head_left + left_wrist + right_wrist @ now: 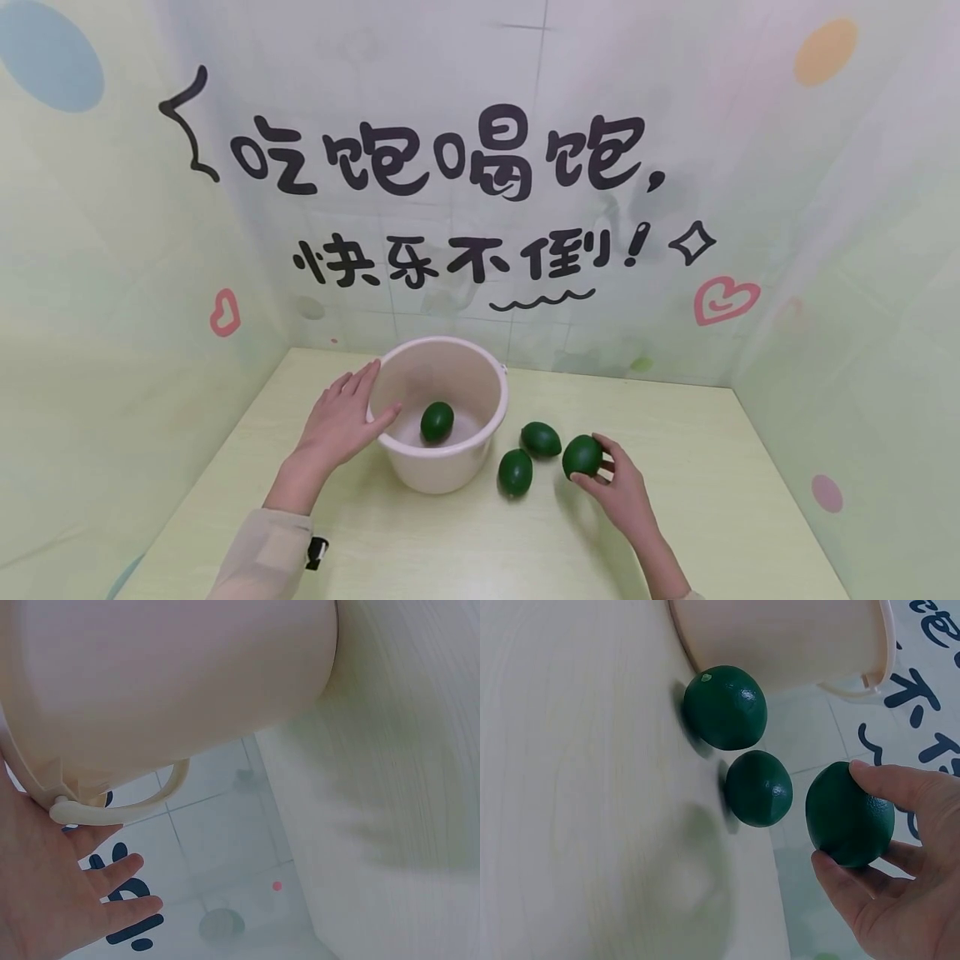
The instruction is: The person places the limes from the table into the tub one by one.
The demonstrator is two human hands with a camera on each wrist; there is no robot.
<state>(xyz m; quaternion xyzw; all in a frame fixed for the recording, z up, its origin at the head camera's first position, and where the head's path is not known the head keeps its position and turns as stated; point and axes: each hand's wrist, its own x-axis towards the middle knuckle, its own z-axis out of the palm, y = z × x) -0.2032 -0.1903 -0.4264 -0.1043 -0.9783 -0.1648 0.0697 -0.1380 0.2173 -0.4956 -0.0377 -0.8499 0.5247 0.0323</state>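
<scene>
My right hand (618,487) pinches a dark green lime (582,457) between thumb and fingers, above the table in the right wrist view. Two more limes, one nearer me (515,472) and one farther back (541,439), lie on the table between that hand and the white bucket (438,471). Inside the upright bucket sits another lime (437,422). My left hand (343,417) rests at the bucket's left rim, its thumb reaching over the edge. In the left wrist view its other fingers (124,874) look straight and spread beside the bucket handle (127,812).
The pale wooden table (652,550) is bounded by a printed fabric backdrop (465,75) behind and at both sides. Black lettering and pink hearts decorate it. A small black item (317,552) shows beside my left sleeve (262,554).
</scene>
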